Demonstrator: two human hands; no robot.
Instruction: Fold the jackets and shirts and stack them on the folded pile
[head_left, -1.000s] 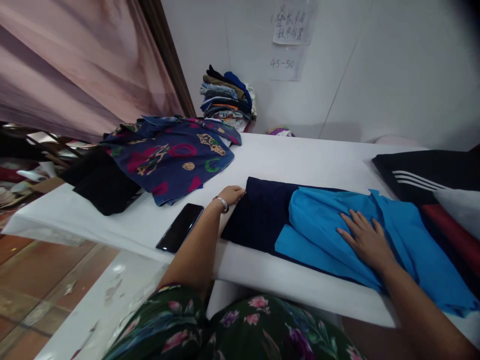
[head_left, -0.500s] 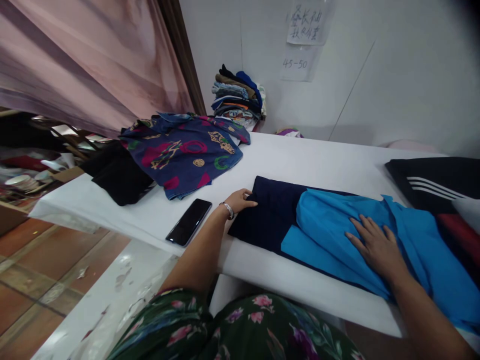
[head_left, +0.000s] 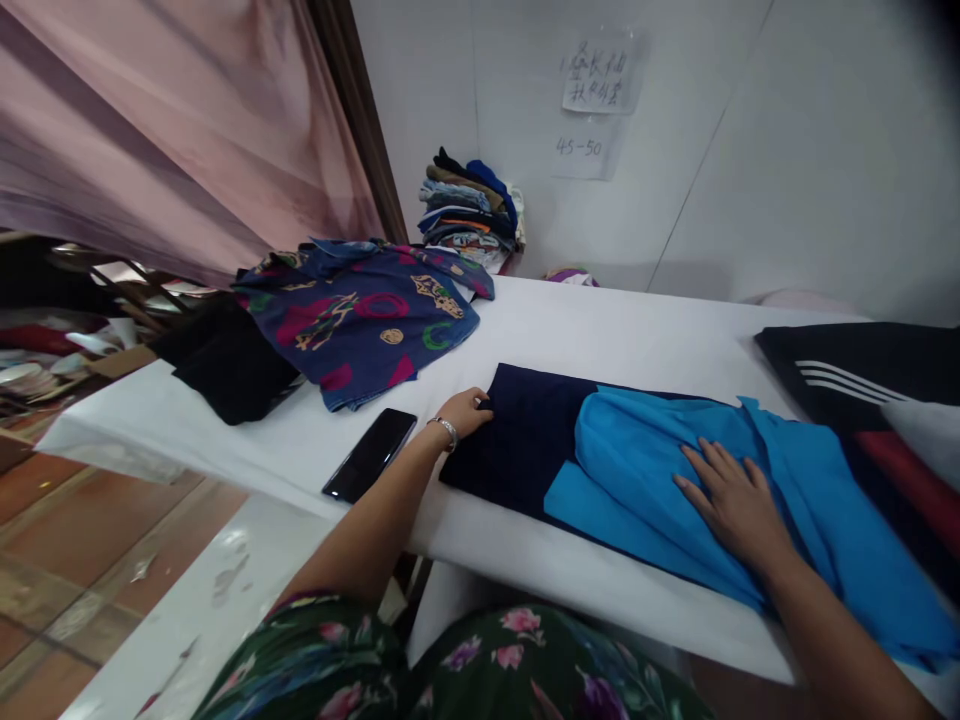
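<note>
A garment, dark navy at its left end [head_left: 529, 430] and bright blue [head_left: 630, 440] over the rest, lies lengthwise along the front of the table. Whether the two colours are one piece is hard to tell. At the left edge of the navy cloth, my left hand [head_left: 463, 412] has its fingers and thumb closed on the fabric; a silver bracelet circles that wrist. My right hand [head_left: 739, 505] rests flat on the blue cloth, fingers spread, with creases running around it.
On the white table [head_left: 585, 330] a black phone [head_left: 371, 455] lies left of my left arm. Beyond it are a patterned shirt [head_left: 375, 320] and black cloth [head_left: 232, 370]. Folded clothes [head_left: 469, 210] are stacked by the wall. A black striped garment [head_left: 870, 370] is at right.
The view has shifted slightly, so things on the table sit a little lower and further left. Both hands keep their places on the garment.
</note>
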